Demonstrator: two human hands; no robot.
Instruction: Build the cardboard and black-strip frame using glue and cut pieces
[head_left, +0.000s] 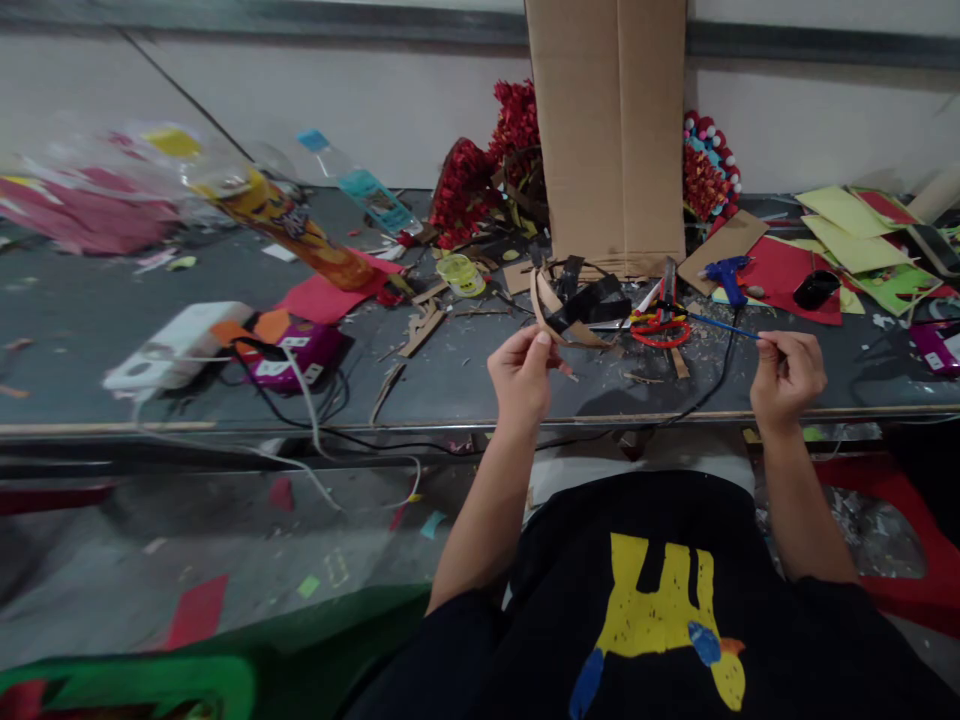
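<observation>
My left hand (523, 372) pinches a ring of bent cardboard strips (550, 297) between thumb and fingers, a little above the table. Black pieces (596, 305) cover parts of that ring. Off to the right, my right hand (787, 380) is closed around the end of a thin blue-handled paintbrush (724, 325), whose dark tip points left toward the ring. Between the hands, red-handled scissors (660, 330) lie on the table. A small dark pot (817, 290) stands on red paper beyond my right hand.
A tall cardboard sheet (615, 130) stands against the wall. A blue glue gun (727, 272) with a cord lies right of it. Two bottles, one orange (300, 235) and one blue-capped (375, 200), a white power strip (176, 345) and a purple box (307, 355) occupy the left side.
</observation>
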